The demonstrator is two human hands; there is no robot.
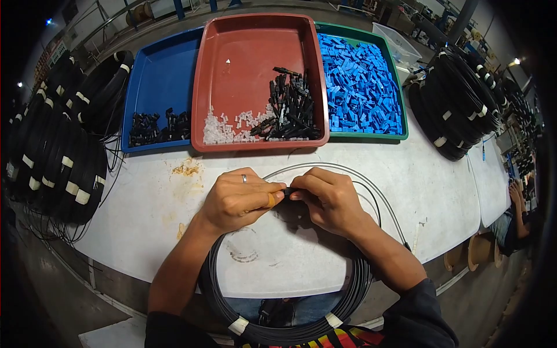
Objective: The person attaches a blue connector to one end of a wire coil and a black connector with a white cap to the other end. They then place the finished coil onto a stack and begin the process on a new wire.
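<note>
Both hands meet over the white table, fingertips nearly touching. My left hand point(242, 200), with a ring and a tan wrap on the thumb, pinches one side of a small black connector piece point(288, 191). From the other side, the closed fingers of my right hand point(328, 200) grip the same piece, and most of it is hidden by fingertips. Below and around the hands lies a coil of black cable point(361, 278), bound with white tape and overhanging the table's front edge. Thin cable loops arc behind the hands.
Behind the hands stand a blue tray point(168, 64) with black parts, a red tray point(255, 46) with clear and black parts, and a green tray point(404, 124) of blue pieces. Cable coils point(55, 168) flank the left; more coils point(458, 110) stand right. A co-worker's arm point(518, 200) shows far right.
</note>
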